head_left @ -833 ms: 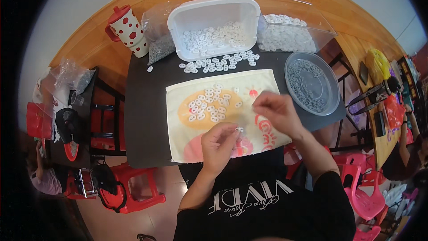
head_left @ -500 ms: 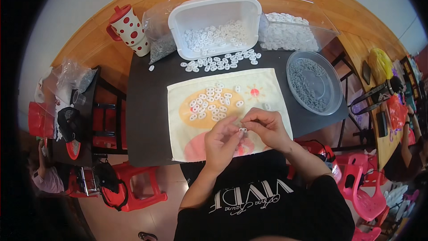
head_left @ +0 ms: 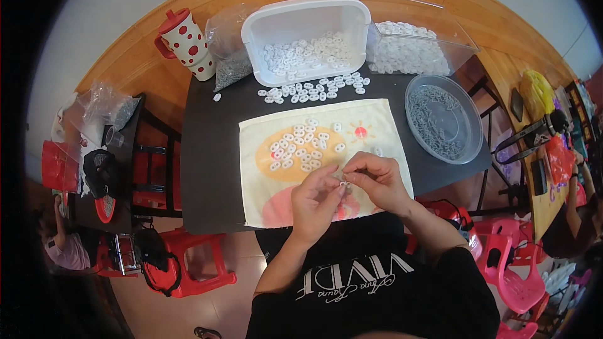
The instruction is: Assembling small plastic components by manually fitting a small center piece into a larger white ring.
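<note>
Both hands now together — fingers on one small white piece over the cloth.

Open lanes on the near half of the table, crowded along the far edge

Bare dark table lies open left of the cloth; a narrower strip runs between the cloth and the round grey dish. Farther back, the white tub, the clear bin, the spotted cup and the loose white pieces block passage.
</note>
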{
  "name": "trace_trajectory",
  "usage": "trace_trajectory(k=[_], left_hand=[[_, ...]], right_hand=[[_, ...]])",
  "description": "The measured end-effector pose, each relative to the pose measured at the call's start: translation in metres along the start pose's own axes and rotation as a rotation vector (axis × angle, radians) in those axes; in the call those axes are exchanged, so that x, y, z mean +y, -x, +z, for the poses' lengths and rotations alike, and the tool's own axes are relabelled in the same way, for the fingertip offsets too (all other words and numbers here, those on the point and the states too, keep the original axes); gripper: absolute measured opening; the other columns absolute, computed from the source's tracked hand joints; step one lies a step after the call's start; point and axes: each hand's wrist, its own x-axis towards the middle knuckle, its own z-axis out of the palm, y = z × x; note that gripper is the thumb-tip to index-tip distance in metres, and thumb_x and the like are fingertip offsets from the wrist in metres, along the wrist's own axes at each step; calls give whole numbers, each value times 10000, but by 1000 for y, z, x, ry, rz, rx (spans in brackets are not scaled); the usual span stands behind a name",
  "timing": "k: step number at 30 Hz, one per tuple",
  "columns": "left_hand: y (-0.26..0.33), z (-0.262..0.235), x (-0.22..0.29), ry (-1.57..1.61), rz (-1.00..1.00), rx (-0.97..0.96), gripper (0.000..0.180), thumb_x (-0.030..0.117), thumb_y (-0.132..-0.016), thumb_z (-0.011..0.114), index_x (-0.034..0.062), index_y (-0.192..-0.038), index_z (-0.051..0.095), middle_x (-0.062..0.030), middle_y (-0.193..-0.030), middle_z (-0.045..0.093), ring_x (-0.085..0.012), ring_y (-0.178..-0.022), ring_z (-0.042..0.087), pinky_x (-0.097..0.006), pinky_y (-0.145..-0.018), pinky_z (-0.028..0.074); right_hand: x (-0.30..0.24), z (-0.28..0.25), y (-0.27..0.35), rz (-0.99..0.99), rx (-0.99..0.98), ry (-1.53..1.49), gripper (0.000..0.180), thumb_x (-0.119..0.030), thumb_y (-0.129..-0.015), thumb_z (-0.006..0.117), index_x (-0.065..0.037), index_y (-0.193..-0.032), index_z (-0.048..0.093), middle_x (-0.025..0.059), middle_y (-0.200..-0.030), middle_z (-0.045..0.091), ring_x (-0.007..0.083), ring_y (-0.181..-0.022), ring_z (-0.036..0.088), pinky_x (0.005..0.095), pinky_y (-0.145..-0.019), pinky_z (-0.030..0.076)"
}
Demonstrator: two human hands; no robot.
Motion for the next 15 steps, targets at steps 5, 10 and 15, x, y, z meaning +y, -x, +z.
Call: trace_trajectory(k=[5, 10, 15], left_hand=[[1, 1, 1, 21, 12, 2, 408, -112, -882, 606, -46, -1280, 544, -73, -897, 673, -92, -715, 620, -208, -625, 492], [2, 2, 2, 34, 34, 23, 385, -119, -879, 599, -48, -1254, 552, -71, -892, 665, -88, -716, 615, -199, -603, 484], [5, 8, 2, -11, 79, 76, 374, -131, -872, 589, -54, -1236, 551, -66, -885, 655, -80, -711, 603, -196, -598, 482]], right_hand=[[-4, -2, -2, -58, -49, 143, 139, 108, -870, 631, 24, -977, 661, 61, -922, 637, 98, -850, 592, 227, -715, 453], [-14, 2, -6, -182, -45, 258, 128, 89, -844, 645, 7, -940, 667, 78, -830, 641, 144, -750, 613, 252, -646, 452], [-20, 4, -10, -297, -57, 395, 153, 87, -803, 681, -8, -924, 683, 75, -759, 639, 155, -656, 591, 256, -584, 430]])
